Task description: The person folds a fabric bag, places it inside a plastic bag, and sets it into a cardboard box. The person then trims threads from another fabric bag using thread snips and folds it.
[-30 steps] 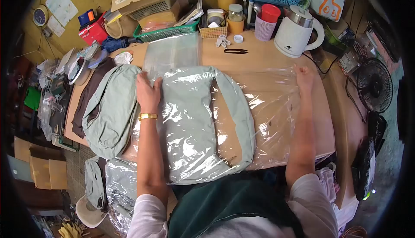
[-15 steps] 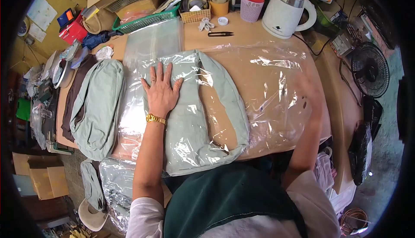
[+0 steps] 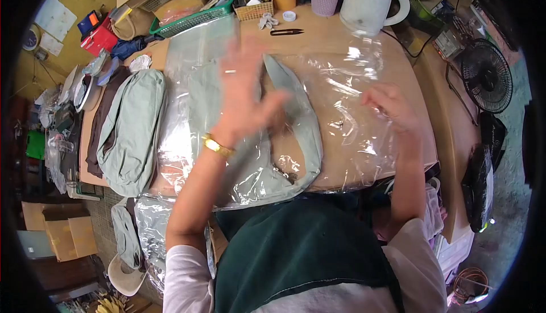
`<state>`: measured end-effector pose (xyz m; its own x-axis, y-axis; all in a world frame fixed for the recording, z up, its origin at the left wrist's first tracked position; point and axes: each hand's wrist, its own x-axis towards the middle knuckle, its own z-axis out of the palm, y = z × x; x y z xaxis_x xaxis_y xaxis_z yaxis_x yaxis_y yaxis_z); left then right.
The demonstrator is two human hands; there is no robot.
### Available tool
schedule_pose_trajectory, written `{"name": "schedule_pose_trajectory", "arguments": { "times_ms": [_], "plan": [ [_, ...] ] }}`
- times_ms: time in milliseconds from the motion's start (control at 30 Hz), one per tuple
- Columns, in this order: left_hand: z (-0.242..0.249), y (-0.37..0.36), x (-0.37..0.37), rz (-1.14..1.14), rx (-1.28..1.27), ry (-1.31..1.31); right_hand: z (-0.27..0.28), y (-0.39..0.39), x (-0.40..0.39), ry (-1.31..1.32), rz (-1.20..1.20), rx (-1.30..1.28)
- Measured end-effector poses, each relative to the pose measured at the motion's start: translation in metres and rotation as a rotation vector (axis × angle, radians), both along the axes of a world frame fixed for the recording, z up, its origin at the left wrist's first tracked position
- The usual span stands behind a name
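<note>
A pale grey-green cloth piece, looped around an opening, lies inside a large clear plastic bag on the table. My left hand, smeared by motion, is over the cloth with its fingers and thumb spread, holding nothing. At the bag's right part, my right hand has its fingers curled in on the plastic film. Left of the bag rests another folded grey-green cloth piece on top of a dark brown one.
Along the back stand a green basket, a small woven basket, a pink cup and a white kettle. Black thread snips lie before them. A fan is at the right, an open carton at lower left.
My left hand has lifted from lying flat on the bagged cloth and moved right. My right hand has shifted left, its fingers now curled, and the plastic's right part has moved left with it.
</note>
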<state>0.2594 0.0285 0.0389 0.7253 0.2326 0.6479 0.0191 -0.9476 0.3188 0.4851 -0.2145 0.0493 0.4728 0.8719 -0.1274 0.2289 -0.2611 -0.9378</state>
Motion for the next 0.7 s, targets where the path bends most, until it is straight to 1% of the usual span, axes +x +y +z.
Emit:
{"name": "schedule_pose_trajectory", "arguments": {
  "times_ms": [33,100,133,167,200,233,267,333,400,433,500,533,567,633,667,700],
  "plan": [
    [0.023,-0.039,0.015,-0.056,0.057,-0.04,0.013,0.013,-0.017,-0.002,-0.005,0.002],
    [0.051,-0.065,0.026,-0.114,0.121,-0.09,0.034,0.029,-0.036,0.238,0.396,0.156],
    [0.06,-0.063,0.029,-0.176,0.123,0.031,0.043,0.028,-0.031,0.226,0.394,0.164],
    [0.068,-0.057,0.033,-0.237,0.127,0.151,0.052,0.028,-0.02,0.126,0.376,0.056],
    [0.07,-0.035,0.034,-0.378,0.198,0.04,0.059,0.026,-0.007,0.027,0.355,-0.054],
    [0.083,-0.022,0.02,-0.36,0.079,0.101,0.056,0.019,0.015,0.014,0.35,-0.045],
    [0.098,-0.007,0.006,-0.338,-0.038,0.158,0.045,0.007,0.047,-0.036,0.442,-0.064],
    [0.115,0.038,-0.028,-0.356,-0.272,0.186,0.028,-0.013,0.086,-0.098,0.535,-0.081],
    [0.126,0.072,-0.058,-0.365,-0.514,0.181,0.013,-0.026,0.099,0.135,0.589,-0.136],
    [0.129,0.078,-0.066,-0.363,-0.503,0.174,0.0,-0.024,0.099,0.123,0.592,-0.129],
    [0.134,0.087,-0.079,-0.292,-0.754,0.294,-0.021,-0.022,0.097,0.216,0.388,0.33],
    [0.137,0.092,-0.083,-0.196,-0.682,0.405,-0.021,-0.018,0.087,0.315,0.304,0.49],
    [0.139,0.093,-0.083,-0.189,-0.67,0.394,-0.016,-0.007,0.079,0.307,0.315,0.499],
    [0.145,0.087,-0.08,0.175,-0.037,0.408,-0.005,0.011,0.064,0.168,0.095,0.931],
    [0.147,0.089,-0.082,0.184,-0.032,0.401,-0.003,0.014,0.064,0.165,0.106,0.937],
    [0.149,0.093,-0.081,0.074,-0.136,0.263,0.0,0.016,0.065,0.231,0.092,0.999]
  ]
}}
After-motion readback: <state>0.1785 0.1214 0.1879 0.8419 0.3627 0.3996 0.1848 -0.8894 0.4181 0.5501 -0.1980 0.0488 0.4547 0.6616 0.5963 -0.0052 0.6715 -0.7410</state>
